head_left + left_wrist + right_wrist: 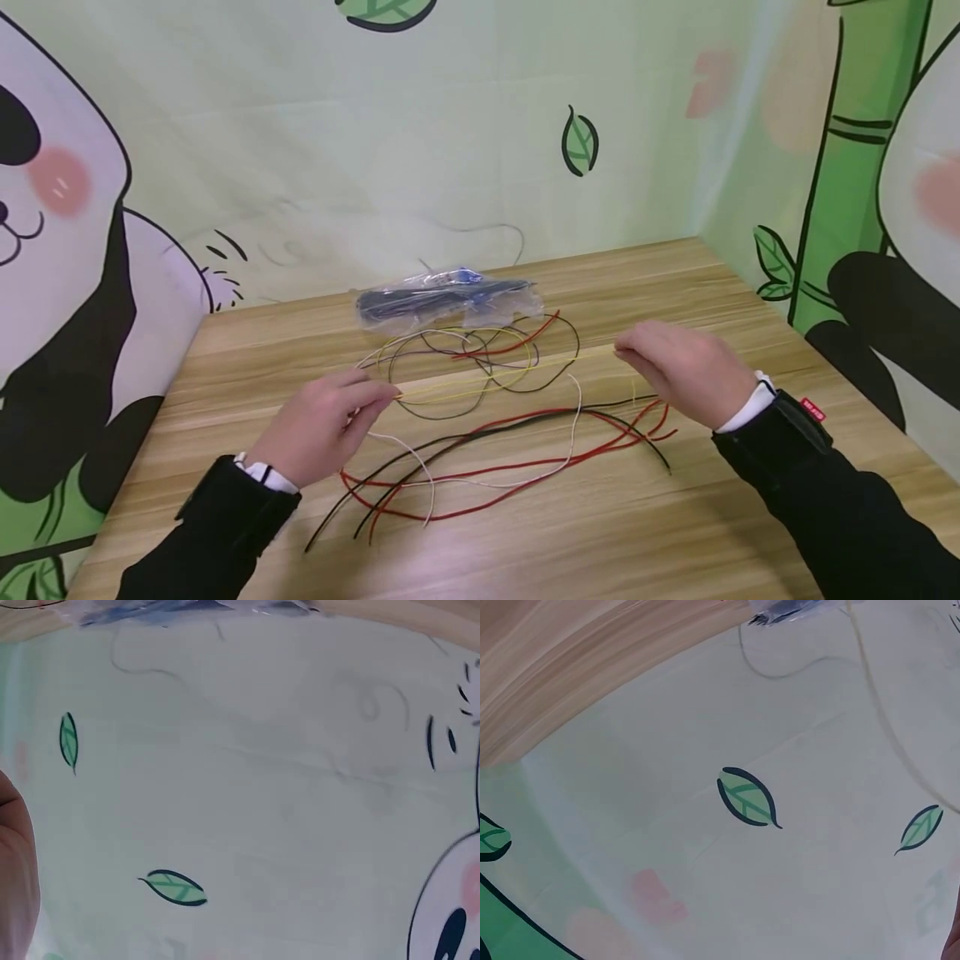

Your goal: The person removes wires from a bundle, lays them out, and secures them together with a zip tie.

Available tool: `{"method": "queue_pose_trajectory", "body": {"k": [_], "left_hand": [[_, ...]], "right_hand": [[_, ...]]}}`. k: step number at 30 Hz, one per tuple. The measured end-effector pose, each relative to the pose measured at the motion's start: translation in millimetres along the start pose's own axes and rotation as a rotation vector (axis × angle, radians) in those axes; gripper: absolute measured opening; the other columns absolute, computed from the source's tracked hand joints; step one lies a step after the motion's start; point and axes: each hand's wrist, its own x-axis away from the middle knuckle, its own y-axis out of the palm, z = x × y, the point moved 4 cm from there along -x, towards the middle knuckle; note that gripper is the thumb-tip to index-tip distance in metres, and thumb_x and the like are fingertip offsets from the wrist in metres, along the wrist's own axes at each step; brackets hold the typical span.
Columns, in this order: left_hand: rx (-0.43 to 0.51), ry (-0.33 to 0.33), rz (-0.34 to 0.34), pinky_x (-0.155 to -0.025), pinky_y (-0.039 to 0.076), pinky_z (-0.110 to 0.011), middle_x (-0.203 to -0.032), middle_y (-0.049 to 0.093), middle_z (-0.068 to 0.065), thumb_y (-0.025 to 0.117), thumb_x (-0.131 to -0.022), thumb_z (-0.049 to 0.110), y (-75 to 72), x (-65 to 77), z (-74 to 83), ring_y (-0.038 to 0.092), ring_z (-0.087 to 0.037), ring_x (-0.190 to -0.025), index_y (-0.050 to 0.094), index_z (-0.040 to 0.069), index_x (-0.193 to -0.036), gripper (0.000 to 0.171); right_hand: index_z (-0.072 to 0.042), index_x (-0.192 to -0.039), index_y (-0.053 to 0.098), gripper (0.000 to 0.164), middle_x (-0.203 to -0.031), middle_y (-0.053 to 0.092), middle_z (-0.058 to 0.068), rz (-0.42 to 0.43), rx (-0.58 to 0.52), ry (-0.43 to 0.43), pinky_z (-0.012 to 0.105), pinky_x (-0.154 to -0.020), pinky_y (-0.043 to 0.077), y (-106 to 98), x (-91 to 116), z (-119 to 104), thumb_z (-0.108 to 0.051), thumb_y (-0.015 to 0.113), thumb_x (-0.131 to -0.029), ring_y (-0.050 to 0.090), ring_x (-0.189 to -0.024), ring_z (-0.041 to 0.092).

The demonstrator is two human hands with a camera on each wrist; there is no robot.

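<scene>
In the head view, a thin yellow wire (577, 357) stretches nearly straight above the table between two hands. My left hand (322, 425) pinches one end between thumb and fingertips; my right hand (690, 371) pinches it farther right, with a short yellow tail hanging below. Under them lie long red wires (480, 510), black wires (442, 444) and a curved white wire (577, 408). Only an edge of the left hand (15, 877) enters the left wrist view. A blurred strand of wire (885, 724) crosses the right wrist view, with a sliver of the right hand (952, 934) at its edge.
Behind the hands lie loose coils of black, yellow and white wire (393, 408), plus a short red piece (543, 327). A clear plastic bag (450, 298) with dark and blue contents rests near the back of the wooden table (562, 554). A panda-print backdrop (465, 150) stands behind.
</scene>
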Motion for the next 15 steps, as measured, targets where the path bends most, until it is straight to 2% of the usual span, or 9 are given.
{"method": "queue_pose_trajectory", "body": {"k": [5,12,14,15], "left_hand": [[-0.061,0.019,-0.009,-0.053,0.042,-0.021,-0.077,0.057,0.004,0.081,-0.082,-0.001,-0.5,13.3,-3.6,0.043,-0.005,-0.061,0.078,0.005,-0.098,0.017],[-0.091,0.061,-0.015,-0.054,0.041,-0.02,-0.075,0.049,0.005,0.083,-0.079,-0.003,9.2,34.5,-9.1,0.042,-0.006,-0.064,0.077,0.005,-0.093,0.017],[-0.088,0.068,-0.001,-0.054,0.04,-0.021,-0.076,0.047,0.006,0.074,-0.093,0.009,8.8,41.5,-12.3,0.042,-0.006,-0.065,0.077,0.005,-0.093,0.004],[-0.089,0.072,0.007,-0.054,0.04,-0.021,-0.075,0.047,0.006,0.067,-0.1,0.016,8.3,44.7,-13.6,0.041,-0.006,-0.065,0.077,0.006,-0.092,0.016]], "right_hand": [[-0.004,-0.095,0.071,0.051,-0.08,0.067,0.006,0.0,0.026,-0.017,0.036,-0.051,0.054,5,5,-2,-0.038,0.037,-0.111,0.065,-0.063,0.019],[-0.004,-0.093,0.071,0.052,-0.08,0.064,0.004,-0.028,0.008,0.03,0.035,-0.053,0.051,14,20,7,-0.038,0.036,-0.111,0.06,-0.064,0.016],[-0.004,-0.092,0.07,0.054,-0.08,0.062,0.003,-0.038,0.014,0.056,0.035,-0.052,0.049,15,25,12,-0.04,0.034,-0.111,0.056,-0.063,0.015],[-0.005,-0.092,0.07,0.054,-0.079,0.061,0.003,-0.043,0.017,0.069,0.034,-0.052,0.048,15,28,14,-0.041,0.033,-0.111,0.055,-0.062,0.014]]}}
